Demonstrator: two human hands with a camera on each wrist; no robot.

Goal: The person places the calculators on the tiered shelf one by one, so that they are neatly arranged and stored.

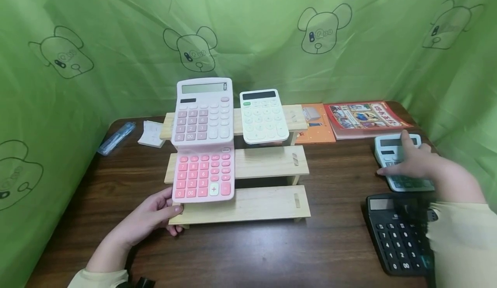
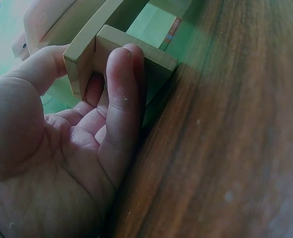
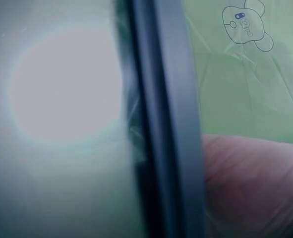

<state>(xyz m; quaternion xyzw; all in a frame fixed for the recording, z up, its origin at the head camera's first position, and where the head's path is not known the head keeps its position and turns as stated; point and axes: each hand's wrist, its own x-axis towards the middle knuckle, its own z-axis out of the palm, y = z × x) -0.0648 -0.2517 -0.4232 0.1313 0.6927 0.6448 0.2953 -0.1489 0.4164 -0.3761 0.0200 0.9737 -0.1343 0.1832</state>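
My left hand (image 1: pixel 155 214) holds the left end of the lowest step of a three-step wooden rack (image 1: pixel 268 201). In the left wrist view the thumb lies on the board's end and other fingers reach underneath. My right hand (image 1: pixel 421 162) is over a light blue calculator (image 1: pixel 392 152), thumb and forefinger spread; whether they touch it is unclear. On the rack's left side lean a lavender calculator (image 1: pixel 203 119) and, below it, a pink calculator (image 1: pixel 202 175). A white calculator (image 1: pixel 265 117) leans on the top step. The right wrist view is mostly blocked by a dark band.
A black calculator (image 1: pixel 397 236) lies at the right front, partly behind the right sleeve (image 1: pixel 462 240). At the back are a red book (image 1: pixel 365 117), an orange booklet (image 1: pixel 318 126), white paper (image 1: pixel 151 133) and a clear blue packet (image 1: pixel 116 138). Green curtain (image 1: pixel 256 29) encloses the table.
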